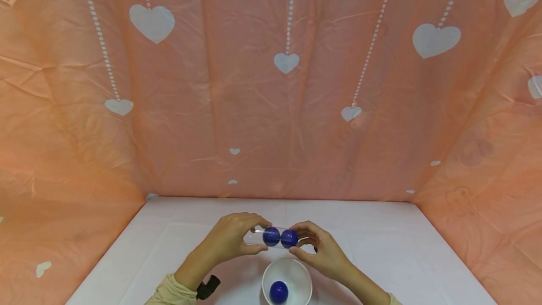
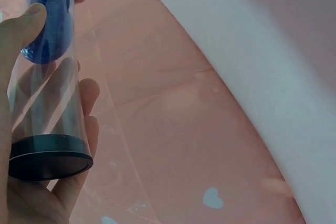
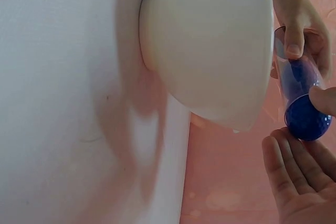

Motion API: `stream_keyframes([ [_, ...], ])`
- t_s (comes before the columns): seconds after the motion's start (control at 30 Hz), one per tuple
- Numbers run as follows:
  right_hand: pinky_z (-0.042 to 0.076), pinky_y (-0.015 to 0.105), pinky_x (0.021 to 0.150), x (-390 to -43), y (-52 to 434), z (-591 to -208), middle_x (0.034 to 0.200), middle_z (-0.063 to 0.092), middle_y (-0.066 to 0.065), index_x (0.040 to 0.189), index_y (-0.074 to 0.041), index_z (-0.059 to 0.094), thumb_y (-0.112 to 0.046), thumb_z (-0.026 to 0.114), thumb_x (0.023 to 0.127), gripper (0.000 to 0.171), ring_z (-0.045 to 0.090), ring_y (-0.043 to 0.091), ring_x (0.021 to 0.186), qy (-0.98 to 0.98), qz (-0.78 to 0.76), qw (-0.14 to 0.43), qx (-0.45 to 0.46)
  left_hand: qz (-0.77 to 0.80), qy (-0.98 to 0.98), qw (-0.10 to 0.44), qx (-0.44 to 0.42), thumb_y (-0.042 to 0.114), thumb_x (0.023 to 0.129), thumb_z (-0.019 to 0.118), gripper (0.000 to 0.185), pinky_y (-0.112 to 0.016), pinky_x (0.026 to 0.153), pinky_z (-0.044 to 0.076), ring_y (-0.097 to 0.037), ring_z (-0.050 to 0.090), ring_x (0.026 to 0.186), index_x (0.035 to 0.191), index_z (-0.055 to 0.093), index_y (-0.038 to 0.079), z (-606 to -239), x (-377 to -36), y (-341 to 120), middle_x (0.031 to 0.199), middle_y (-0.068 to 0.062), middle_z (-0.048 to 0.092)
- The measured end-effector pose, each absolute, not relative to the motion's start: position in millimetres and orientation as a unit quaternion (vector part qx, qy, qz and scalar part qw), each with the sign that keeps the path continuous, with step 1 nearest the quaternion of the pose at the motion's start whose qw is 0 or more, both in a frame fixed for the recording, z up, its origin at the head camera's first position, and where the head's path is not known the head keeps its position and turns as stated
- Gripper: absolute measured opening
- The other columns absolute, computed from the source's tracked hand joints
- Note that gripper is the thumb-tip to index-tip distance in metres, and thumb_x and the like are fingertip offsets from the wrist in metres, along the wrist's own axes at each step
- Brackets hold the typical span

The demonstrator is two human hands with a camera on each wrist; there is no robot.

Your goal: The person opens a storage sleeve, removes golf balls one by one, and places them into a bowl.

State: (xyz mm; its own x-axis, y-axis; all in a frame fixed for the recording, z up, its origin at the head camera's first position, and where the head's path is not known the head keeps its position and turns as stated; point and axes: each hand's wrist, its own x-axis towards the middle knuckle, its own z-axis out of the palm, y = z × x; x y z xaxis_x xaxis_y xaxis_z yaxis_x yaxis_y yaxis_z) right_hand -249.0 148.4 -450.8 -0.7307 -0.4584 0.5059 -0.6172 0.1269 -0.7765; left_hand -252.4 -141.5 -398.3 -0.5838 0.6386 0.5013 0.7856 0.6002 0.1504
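Note:
Above the table, my left hand [image 1: 233,236] grips a clear plastic tube [image 1: 253,237] lying roughly sideways, fingers and thumb round it. A black cap [image 2: 51,158] closes its left end in the left wrist view. Inside the tube sits one blue ball [image 1: 271,236]. At the open right end, my right hand [image 1: 320,251] pinches another blue ball [image 3: 308,118] between thumb and fingertips, partly out of the tube mouth. Just below the hands, a white bowl [image 1: 299,273] stands with a blue ball [image 1: 278,292] in it.
The white tabletop [image 1: 364,229] runs back to an orange cloth wall [image 1: 254,121] with white hearts. Similar cloth closes the left and right sides. A black object [image 1: 208,287] shows beside the left wrist.

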Motion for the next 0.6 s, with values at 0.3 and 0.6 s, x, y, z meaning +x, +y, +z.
stream_keyframes([
  [0.3,0.062,0.031,0.089,-249.5,148.7,-450.8,0.113,0.076,0.009,0.127,-0.006,0.067,-0.006,0.085,0.092,0.039,0.072,0.014,0.102,-0.744,0.559,0.081,0.357,-0.183,-0.871,0.209,-0.405,0.038,0.083,0.095,0.046,-0.028,0.076,0.06,-0.006,0.071,0.087,0.122,0.076,0.02,-398.9,-252.4,-145.6,0.108,0.007,0.079],
  [0.6,0.062,0.032,0.089,-249.8,149.2,-450.6,0.112,0.075,0.009,0.126,-0.006,0.067,-0.005,0.084,0.092,0.038,0.072,0.014,0.101,-0.742,0.559,0.086,0.359,-0.183,-0.873,0.212,-0.399,0.038,0.084,0.094,0.047,-0.028,0.076,0.06,-0.006,0.071,0.087,0.123,0.076,0.021,-399.5,-252.8,-149.2,0.109,0.007,0.079],
])
